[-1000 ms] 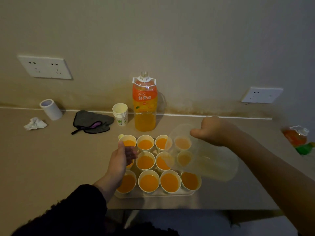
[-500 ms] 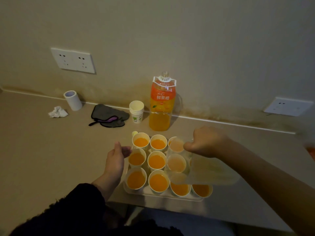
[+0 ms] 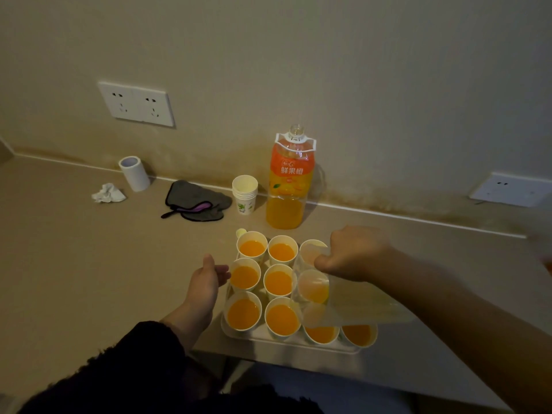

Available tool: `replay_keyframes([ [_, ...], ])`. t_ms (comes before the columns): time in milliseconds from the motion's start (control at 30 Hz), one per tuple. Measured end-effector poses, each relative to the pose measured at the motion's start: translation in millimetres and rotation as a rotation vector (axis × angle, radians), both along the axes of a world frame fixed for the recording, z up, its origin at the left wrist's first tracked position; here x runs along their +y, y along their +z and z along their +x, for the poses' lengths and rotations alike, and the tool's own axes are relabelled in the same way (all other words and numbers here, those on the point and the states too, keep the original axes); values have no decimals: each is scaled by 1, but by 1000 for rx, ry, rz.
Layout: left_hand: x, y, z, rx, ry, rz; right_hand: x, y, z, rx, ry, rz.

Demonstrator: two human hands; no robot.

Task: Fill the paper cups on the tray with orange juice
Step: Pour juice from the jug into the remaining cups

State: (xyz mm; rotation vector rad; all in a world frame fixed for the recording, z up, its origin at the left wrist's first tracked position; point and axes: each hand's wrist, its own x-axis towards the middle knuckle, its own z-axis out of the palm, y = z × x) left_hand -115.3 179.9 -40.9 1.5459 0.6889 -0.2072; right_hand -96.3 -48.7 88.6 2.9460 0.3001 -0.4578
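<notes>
Several paper cups [image 3: 244, 313] holding orange juice stand in rows on a pale tray [image 3: 298, 343] at the counter's front edge. My right hand [image 3: 355, 253] grips a clear plastic jug [image 3: 343, 300] tipped on its side over the right-hand cups, which show through it. The jug looks nearly drained. Just left of the tray, my left hand [image 3: 206, 280] is relaxed, fingertips beside the middle-row cup, holding nothing. An uncapped orange juice bottle [image 3: 289, 180], partly full, stands upright behind the tray by the wall.
A stack of spare paper cups [image 3: 245, 194] stands left of the bottle. Further left lie a dark cloth [image 3: 195, 200], a crumpled tissue [image 3: 108, 194] and a white roll [image 3: 134, 173]. A small cap [image 3: 240, 233] sits behind the tray. Wall sockets [image 3: 137, 104] are above.
My head turned, shifting the scene rightward in view. The jug stays tipped over the right cups in my right hand. My left hand came off the tray's left cups.
</notes>
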Motion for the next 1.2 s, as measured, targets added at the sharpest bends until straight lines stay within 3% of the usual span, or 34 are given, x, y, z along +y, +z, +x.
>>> replay_keyframes([
  [1200,-3,-10,11,-39,-20,-2,9,-1,2,15,7,-35],
])
